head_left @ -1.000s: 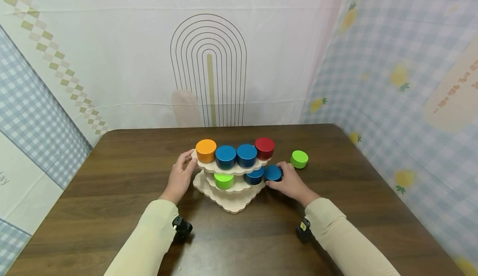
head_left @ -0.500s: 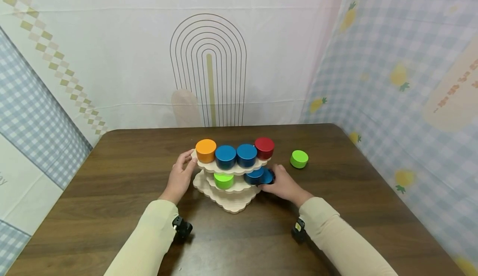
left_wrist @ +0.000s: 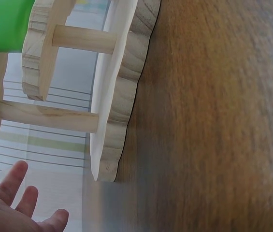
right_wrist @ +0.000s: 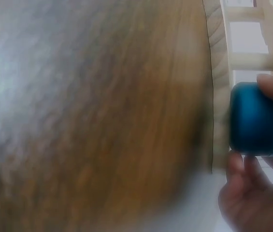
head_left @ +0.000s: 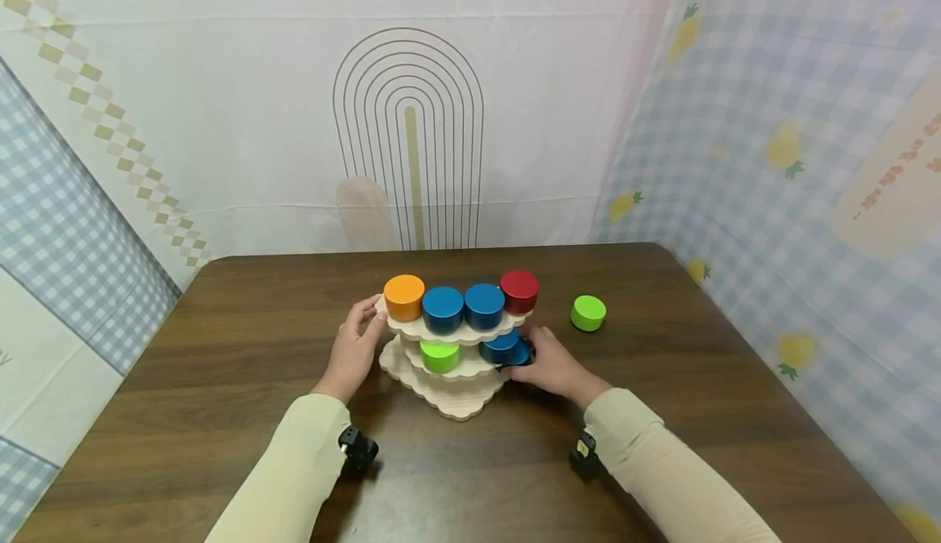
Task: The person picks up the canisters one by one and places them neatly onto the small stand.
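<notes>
A pale wooden three-tier stand (head_left: 457, 400) with scalloped edges stands mid-table. My left hand (head_left: 353, 355) holds the top tier's left corner between thumb and forefinger; the other fingers spread loosely in the left wrist view. With thumb and fingers, my right hand (head_left: 551, 366) grips a blue cylinder block (right_wrist: 257, 118) at the bottom tier's right corner; another blue block (head_left: 499, 347) on the middle tier partly hides it in the head view. On the top tier stand an orange block (head_left: 404, 298), two blue blocks (head_left: 443, 310) and a red block (head_left: 519, 292). A green block (head_left: 439, 357) sits on the middle tier.
Another green block (head_left: 588, 313) lies on the brown wooden table (head_left: 456, 486), right of the stand. Patterned cloths (head_left: 551, 118) hang behind the table and along both sides. Round dowels (left_wrist: 44, 116) join the tiers.
My right hand has moved left with the blue block, bringing it from beside the stand in over the bottom tier's right corner. The left hand has stayed put.
</notes>
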Tool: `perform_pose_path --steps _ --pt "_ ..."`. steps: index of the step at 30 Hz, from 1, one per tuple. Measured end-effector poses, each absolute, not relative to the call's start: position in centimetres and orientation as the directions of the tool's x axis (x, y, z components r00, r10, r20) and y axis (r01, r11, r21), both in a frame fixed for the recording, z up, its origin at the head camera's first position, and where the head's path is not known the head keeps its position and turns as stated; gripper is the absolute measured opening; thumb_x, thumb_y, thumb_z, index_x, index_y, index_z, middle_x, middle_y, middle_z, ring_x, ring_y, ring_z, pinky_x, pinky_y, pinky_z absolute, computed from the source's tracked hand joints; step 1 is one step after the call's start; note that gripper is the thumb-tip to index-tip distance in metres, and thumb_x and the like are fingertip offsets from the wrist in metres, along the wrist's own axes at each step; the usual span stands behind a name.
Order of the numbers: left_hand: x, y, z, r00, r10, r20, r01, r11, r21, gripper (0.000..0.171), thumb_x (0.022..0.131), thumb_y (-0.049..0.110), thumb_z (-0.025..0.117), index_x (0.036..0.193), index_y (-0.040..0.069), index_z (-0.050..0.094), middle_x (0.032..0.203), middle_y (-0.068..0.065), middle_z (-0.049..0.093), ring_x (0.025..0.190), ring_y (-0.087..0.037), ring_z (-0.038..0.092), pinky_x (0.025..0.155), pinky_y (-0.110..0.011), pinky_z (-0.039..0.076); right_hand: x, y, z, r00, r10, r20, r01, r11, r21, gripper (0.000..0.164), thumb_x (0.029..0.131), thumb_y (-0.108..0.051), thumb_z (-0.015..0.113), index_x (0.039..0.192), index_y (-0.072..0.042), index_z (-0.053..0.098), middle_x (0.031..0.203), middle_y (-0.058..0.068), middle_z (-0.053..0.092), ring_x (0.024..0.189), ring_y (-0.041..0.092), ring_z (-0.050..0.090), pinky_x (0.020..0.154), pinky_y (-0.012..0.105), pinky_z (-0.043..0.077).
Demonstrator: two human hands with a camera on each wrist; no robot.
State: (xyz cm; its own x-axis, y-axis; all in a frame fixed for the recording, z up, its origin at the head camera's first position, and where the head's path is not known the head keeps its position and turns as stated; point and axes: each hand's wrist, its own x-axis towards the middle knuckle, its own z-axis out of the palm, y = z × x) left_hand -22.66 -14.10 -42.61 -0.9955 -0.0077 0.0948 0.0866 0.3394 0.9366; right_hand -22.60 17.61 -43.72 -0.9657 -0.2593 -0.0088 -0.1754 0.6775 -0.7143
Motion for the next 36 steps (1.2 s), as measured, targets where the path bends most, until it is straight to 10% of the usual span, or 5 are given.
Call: perform_pose_path --steps 19,36 --pt "-22.6 -14.1 -42.5 -0.997 0.003 0.073 0.069 0.353 0.933 0.052 0.102 0.042 0.043 0.146 0.015 0.036 0.144 -0.017 0.04 0.136 -0.034 0.029 0.111 -0.059 0.021 -22.4 18.4 -43.0 -0.962 -0.274 -0.026 -0.173 0.675 -0.717 0.069 0.076 -0.03 0.083 0.129 -0.001 0.049 0.118 0.014 0.052 0.103 0.025 0.05 0.085 0.038 0.049" --pt "-22.7 -14.2 -42.6 -0.997 -0.006 0.077 0.07 0.358 0.931 0.052 0.102 0.042 0.043 0.146 0.016 0.037 0.143 -0.017 0.042 0.136 -0.034 0.03 0.11 -0.059 0.022 -22.4 22.3 -41.9 -0.977 -0.184 0.108 -0.213 0.838 -0.503 0.063 0.089 -0.031 0.069 0.14 -0.003 0.044 0.139 0.021 0.045 0.127 0.038 0.045 0.102 0.055 0.039"
